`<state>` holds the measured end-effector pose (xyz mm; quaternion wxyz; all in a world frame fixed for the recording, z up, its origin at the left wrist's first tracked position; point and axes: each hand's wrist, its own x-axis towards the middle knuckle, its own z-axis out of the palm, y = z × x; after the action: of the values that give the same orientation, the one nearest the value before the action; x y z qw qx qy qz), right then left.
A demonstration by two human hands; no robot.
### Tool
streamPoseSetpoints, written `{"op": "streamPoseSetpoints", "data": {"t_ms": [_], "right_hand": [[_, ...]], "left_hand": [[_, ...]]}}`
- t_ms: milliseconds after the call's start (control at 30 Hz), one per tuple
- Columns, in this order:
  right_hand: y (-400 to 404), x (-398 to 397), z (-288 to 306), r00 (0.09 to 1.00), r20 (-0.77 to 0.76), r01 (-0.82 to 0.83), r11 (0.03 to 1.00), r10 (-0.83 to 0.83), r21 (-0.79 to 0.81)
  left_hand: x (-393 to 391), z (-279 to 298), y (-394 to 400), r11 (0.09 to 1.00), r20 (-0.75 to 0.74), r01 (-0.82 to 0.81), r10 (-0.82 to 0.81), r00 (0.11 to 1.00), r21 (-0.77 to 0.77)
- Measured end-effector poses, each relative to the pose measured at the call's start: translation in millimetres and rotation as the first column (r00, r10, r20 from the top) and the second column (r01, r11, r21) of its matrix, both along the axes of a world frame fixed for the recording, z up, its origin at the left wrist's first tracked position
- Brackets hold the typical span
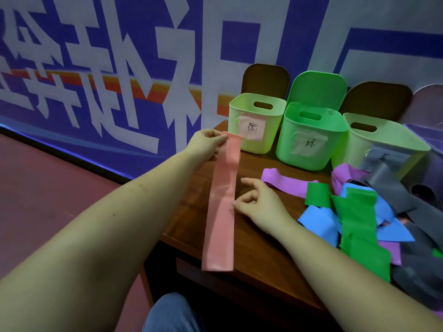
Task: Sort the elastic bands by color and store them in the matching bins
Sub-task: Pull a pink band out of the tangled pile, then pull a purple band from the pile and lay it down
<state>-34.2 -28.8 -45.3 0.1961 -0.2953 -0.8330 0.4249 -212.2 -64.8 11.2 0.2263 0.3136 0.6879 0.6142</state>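
A long pink elastic band (221, 204) hangs lengthwise over the table's left part. My left hand (206, 142) pinches its top end, just in front of the pale green bin with a pink label (255, 121). My right hand (256, 202) pinches the band's right edge about halfway down. To the right lies a heap of bands: a purple band (282, 183), a green band (357, 226), a blue band (316, 221) and grey bands (393, 188). A bright green bin with a label (309, 137) stands next to the pink-labelled bin.
A third pale green bin (383, 140) stands at the right, partly covered by a grey band. Bin lids lean on the wall behind. The brown wooden table (259, 248) ends at the left, with red floor beyond. A blue and white wall banner runs behind.
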Motion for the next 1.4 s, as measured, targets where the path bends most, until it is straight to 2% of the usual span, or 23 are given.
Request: {"op": "streamPoseSetpoints", "data": {"t_ms": [100,233,300,500,567,633,700,767,867,933,1067,1167,1300,1400], "right_hand": [[8,-9,-3,0.999,-0.005,0.031,0.999,-0.031,0.031],[17,-17,-6,0.992,0.123,-0.022,0.932,-0.024,0.362],[19,-21,-7,0.978,0.207,-0.111,0.894,0.021,0.434],[22,-28,-14,0.909,0.414,-0.254,0.857,0.053,0.448],[23,-28,-15,0.901,0.431,-0.267,0.852,0.054,0.450],[23,-28,-16,0.902,0.427,-0.266,0.852,0.056,0.451],[23,-28,-16,0.908,0.416,-0.259,0.854,0.055,0.452],[23,-28,-16,0.913,0.405,-0.251,0.856,0.054,0.452],[23,-27,-17,0.917,0.397,-0.240,0.862,0.050,0.446],[23,-26,-16,0.918,0.395,-0.225,0.867,0.037,0.443],[18,-24,-13,0.931,0.365,-0.166,0.871,-0.016,0.463],[14,-14,-11,0.940,0.334,-0.112,0.861,-0.070,0.496],[20,20,1,0.912,0.376,-0.095,0.808,-0.163,0.582],[30,59,17,0.897,0.367,-0.068,0.745,-0.245,0.664]], "left_hand": [[-7,-13,11,0.999,0.013,-0.001,0.001,1.000,-0.032],[-15,-28,25,0.997,0.014,-0.001,0.002,1.000,-0.082],[-19,-36,33,0.995,-0.004,-0.003,0.002,1.000,-0.104],[-38,-62,55,0.975,-0.311,-0.048,-0.021,0.950,-0.215],[-41,-69,60,0.950,-0.467,-0.116,-0.034,0.883,-0.289],[-42,-73,63,0.912,-0.640,-0.229,-0.045,0.767,-0.339],[-42,-75,65,0.881,-0.728,-0.311,-0.054,0.683,-0.356],[-44,-76,63,0.879,-0.700,-0.304,-0.046,0.712,-0.367],[-44,-70,52,0.906,-0.554,-0.178,-0.073,0.829,-0.385],[-38,-65,37,0.904,-0.489,-0.089,-0.141,0.861,-0.418],[-15,-61,0,0.832,-0.568,-0.061,-0.321,0.758,-0.552],[3,-55,-17,0.806,-0.558,-0.039,-0.373,0.741,-0.591],[33,-33,-21,0.826,-0.605,-0.014,-0.400,0.689,-0.563],[70,-17,-10,0.863,-0.650,0.070,-0.428,0.628,-0.501]]}}
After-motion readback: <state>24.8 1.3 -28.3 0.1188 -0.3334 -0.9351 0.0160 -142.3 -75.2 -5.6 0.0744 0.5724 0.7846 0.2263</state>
